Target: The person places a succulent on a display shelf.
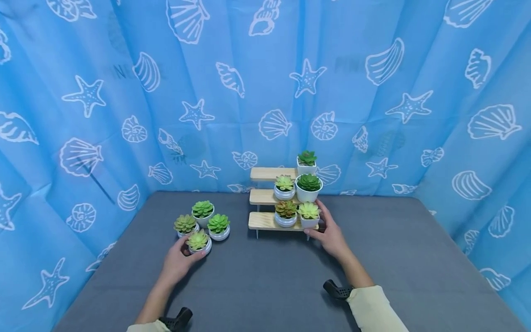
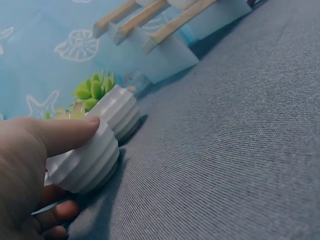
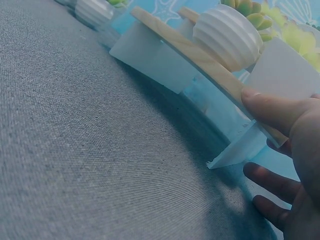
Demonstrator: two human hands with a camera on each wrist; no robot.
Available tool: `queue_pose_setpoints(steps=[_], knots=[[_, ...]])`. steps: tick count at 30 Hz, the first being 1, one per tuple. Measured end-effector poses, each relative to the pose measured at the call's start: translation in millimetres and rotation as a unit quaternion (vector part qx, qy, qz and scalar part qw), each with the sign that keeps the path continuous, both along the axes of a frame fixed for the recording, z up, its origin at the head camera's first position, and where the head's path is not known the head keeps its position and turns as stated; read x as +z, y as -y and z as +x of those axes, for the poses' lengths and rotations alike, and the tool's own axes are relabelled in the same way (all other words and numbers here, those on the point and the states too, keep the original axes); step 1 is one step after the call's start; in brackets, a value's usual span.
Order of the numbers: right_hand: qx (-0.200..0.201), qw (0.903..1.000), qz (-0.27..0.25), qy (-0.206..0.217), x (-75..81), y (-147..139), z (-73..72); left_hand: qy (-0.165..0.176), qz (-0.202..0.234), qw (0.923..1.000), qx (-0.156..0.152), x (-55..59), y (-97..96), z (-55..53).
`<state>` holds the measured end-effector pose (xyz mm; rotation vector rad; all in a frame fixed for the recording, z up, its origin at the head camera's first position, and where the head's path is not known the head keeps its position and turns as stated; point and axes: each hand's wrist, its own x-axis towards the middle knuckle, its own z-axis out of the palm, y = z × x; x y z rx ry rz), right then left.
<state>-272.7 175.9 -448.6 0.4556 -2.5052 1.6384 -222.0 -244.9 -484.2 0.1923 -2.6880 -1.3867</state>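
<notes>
**Two hands, one on a pot, one at the shelf**

The left hand (image 1: pixel 179 260) grips a ribbed pot (image 1: pixel 199 243) on the grey table (image 1: pixel 265 286) — thumb (image 2: pixel 60 132) laid across the pot's top edge, the other fingers curled beneath its side. This pot is the nearest of a cluster of four succulents left of the shelf (image 1: pixel 271 220); a second ribbed pot (image 2: pixel 120 110) sits just behind it, touching or nearly so.

The right hand (image 1: pixel 329 233) is at the right end of the shelf's lowest step. Its thumb (image 3: pixel 272 107) presses against a square white pot (image 1: pixel 309 216) there, while the remaining fingers are spread loosely below the board. Next to that pot on the step stands a round ribbed pot (image 3: pixel 227 35). Blue shell-print curtains (image 1: pixel 265 92) hang behind.
</notes>
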Motion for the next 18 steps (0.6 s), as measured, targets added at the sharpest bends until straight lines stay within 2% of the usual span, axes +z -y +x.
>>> queue_pose_setpoints(steps=[3, 10, 18], knots=[[0.001, 1.0, -0.004, -0.001, -0.3, -0.8, -1.1, 0.011, -0.007, 0.9999, -0.005, 1.1, -0.5, -2.5], [0.001, 1.0, -0.008, -0.002, -1.4, -1.3, -3.9, 0.03, -0.015, 0.9994, 0.005, 2.2, -1.7, -3.7], [0.001, 1.0, -0.004, 0.005, 0.5, -0.6, -0.8, 0.035, -0.019, 0.9989, 0.023, 1.2, -3.9, 3.0]])
